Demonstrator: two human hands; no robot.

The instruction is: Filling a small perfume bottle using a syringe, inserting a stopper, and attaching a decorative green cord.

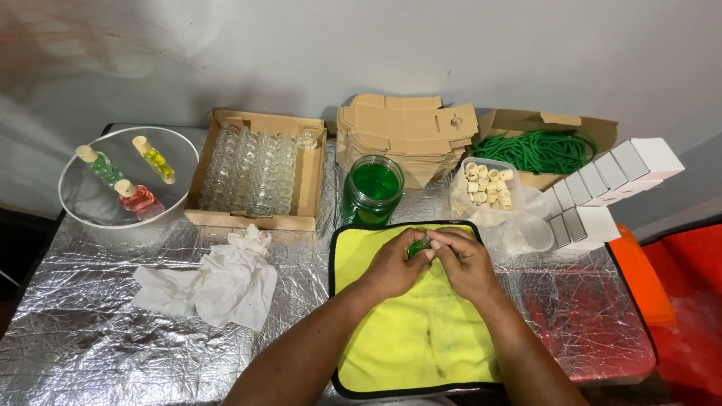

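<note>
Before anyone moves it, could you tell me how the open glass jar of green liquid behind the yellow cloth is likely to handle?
The jar looks nearly full, so it is probably heavy for its size. It has no lid on, so a tilt or a shove would likely spill it. The glass may be slippery and could break if dropped on the foil-covered table.

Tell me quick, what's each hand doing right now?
Left hand: closed on the small green-filled glass bottle.
Right hand: fingers pinched at the same bottle's top.

cloth (421, 338) yellow, black-edged | jar (372, 189) green | table cover (90, 338) crinkled silver
</note>
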